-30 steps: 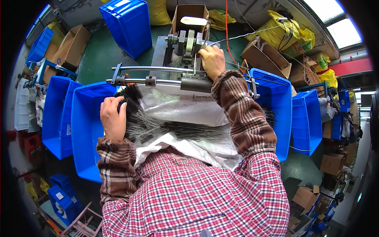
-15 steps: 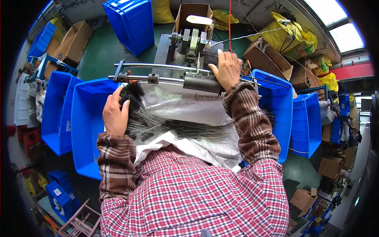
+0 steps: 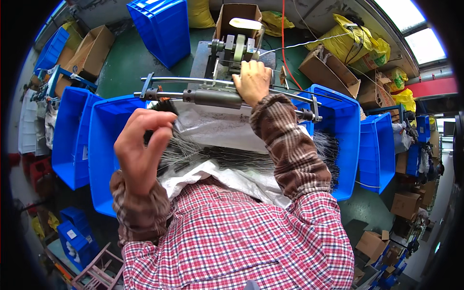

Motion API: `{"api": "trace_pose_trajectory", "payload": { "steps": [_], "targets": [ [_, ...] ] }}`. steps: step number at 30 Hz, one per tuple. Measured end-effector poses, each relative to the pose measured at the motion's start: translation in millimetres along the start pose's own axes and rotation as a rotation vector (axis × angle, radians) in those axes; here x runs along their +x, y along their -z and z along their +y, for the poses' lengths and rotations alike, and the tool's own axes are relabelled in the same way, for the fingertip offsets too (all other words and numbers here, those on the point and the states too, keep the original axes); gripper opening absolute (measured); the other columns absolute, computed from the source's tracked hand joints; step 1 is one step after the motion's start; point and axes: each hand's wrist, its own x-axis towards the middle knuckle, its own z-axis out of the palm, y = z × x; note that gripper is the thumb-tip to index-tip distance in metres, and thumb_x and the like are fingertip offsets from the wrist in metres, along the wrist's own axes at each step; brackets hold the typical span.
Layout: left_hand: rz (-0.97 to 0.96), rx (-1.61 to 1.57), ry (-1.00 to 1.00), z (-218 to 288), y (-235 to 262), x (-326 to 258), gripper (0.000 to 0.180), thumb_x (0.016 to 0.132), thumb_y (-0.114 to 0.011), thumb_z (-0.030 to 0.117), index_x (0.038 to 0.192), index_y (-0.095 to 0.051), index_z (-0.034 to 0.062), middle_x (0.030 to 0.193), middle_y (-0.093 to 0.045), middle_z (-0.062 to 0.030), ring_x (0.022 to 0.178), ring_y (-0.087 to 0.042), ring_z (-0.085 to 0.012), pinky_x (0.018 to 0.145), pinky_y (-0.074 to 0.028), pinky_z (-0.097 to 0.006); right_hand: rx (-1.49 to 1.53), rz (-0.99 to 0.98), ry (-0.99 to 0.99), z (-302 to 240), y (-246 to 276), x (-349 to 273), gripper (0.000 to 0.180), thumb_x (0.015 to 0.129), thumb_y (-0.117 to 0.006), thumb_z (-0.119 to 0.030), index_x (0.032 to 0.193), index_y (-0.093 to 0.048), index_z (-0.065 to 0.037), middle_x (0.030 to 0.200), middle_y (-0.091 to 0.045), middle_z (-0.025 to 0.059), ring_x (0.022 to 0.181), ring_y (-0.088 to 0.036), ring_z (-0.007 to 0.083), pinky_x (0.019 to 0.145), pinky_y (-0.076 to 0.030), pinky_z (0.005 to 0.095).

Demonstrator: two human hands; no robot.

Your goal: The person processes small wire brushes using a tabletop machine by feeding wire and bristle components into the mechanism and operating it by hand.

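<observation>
Resting on the grey machine [image 3: 227,53], right hand [image 3: 252,82] lies half-curled; left hand [image 3: 140,147] pinches wire pieces [image 3: 203,155].

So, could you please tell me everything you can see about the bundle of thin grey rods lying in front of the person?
The bundle of thin grey rods looks like stiff metal wire with dark tips, lying roughly flat and crosswise on a white woven sheet draped between blue bins. Its left end fans out loosely under the raised left hand, whose fingers pinch a few strands. The right sleeve crosses over it, and more rods show beyond in the right bin.
</observation>
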Motion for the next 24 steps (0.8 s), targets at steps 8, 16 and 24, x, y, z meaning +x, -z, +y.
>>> {"api": "trace_pose_trajectory", "payload": {
  "steps": [8,16,24],
  "targets": [
    [-0.322,-0.847,-0.081,111,16,15,0.028,0.09,-0.062,0.038,0.091,-0.06,0.0098,0.079,-0.06,-0.0035,0.063,-0.052,-0.0149,0.062,-0.035,-0.032,-0.113,-0.064,-0.014,55,27,-21,0.037,0.078,-0.07,-0.038,0.1,-0.062,-0.009,0.094,-0.059,0.0072,0.093,-0.055,0.0258,0.077,-0.041,0.0427],
    [-0.561,-1.332,-0.083,127,37,-1,0.025,0.09,-0.065,0.03,0.09,-0.066,0.0051,0.078,-0.065,-0.0065,0.062,-0.057,-0.0131,0.056,-0.041,-0.029,0.092,-0.042,0.001,90,3,0,0.016,0.085,-0.061,-0.025,0.094,-0.068,-0.015,0.093,-0.065,0.0049,0.09,-0.06,0.0281,0.076,-0.045,0.0442],
    [-0.862,-1.911,-0.087,166,-100,23,0.022,0.089,-0.067,0.022,0.089,-0.072,0.0004,0.076,-0.071,-0.0096,0.061,-0.062,-0.0113,0.05,-0.047,-0.026,-0.002,-0.044,0.065,112,31,-4,0.009,0.085,-0.058,-0.018,0.084,-0.064,-0.011,0.08,-0.062,0.0067,0.082,-0.06,0.0279,0.073,-0.046,0.0418]
  ]
}}
